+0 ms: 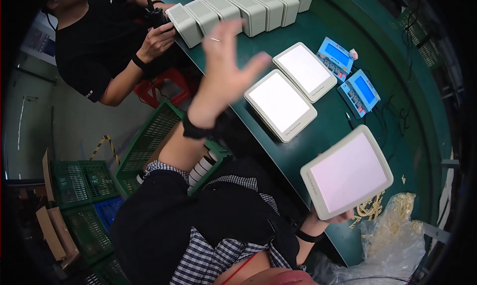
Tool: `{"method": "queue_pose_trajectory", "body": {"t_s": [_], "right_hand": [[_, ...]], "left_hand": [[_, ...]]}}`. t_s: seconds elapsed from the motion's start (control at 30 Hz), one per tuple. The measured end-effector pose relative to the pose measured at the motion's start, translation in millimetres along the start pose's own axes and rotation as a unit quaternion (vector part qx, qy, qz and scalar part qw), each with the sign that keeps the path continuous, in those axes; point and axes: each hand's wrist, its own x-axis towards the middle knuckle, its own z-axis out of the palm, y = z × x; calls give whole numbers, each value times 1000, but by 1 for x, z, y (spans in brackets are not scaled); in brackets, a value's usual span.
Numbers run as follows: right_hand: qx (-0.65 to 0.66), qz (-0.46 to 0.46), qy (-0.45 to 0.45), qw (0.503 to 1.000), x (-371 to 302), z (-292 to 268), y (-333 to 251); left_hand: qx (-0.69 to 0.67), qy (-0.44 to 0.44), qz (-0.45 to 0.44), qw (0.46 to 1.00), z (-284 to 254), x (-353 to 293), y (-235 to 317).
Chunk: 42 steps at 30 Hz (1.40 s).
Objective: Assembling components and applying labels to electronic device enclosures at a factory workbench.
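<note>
I take green table (pixel 293 156) as landmark. Above its near edge, R hand (pixel 343 216) is grasping the pale-framed panel (pixel 348 173) w/ bright pinkish face, from its lower side; most of the fingers are hidden, so I cannot tell how firm is this hold. L hand (pixel 222 76) is empty, w/ fingers spread, raised near the table's left edge, and it looks blurred.

First risk, in my judgement: the panel can slip and fall on the table or past its edge, b/c only one hand supports it and it is tilted. Second: if L hand makes a wide swing, it could knock the row of grey boxes (pixel 252 18) at the table's far left end, or touch the co-worker's hand (pixel 156 42) beside that end, b/c the space there is narrow. Mid-table lie two lit panels (pixel 281 106) just beside each other; a careless push could scratch them, or send them against the two blue devices (pixel 360 92) on the table's farther side. Last: on the table's right part, yellowish bands (pixel 373 208) and a clear plastic bag (pixel 397 230) are near the held panel; set on these, it would prob. sit uneven and slide
</note>
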Motion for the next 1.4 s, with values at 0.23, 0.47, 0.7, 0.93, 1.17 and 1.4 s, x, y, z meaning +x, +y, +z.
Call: {"method": "queue_pose_trajectory", "body": {"t_s": [0.23,0.47,0.7,0.93,1.17,1.4], "right_hand": [[86,-24,-69,994,16,31,-16],[60,-57,-14,996,11,33,-9],[51,-58,-4,997,10,34,4],[-26,-25,123,992,-34,-39,26],[212,-85,-92,969,-15,-23,20],[103,-17,162,981,-12,-30,13]], "left_hand": [[361,74,-84,926,17,47,-126],[397,66,-118,908,32,43,-137],[351,39,-68,933,21,-7,-83],[250,172,3,953,11,-30,-64],[125,240,-121,955,63,-44,-62],[109,209,-77,969,41,-62,-85]]}}
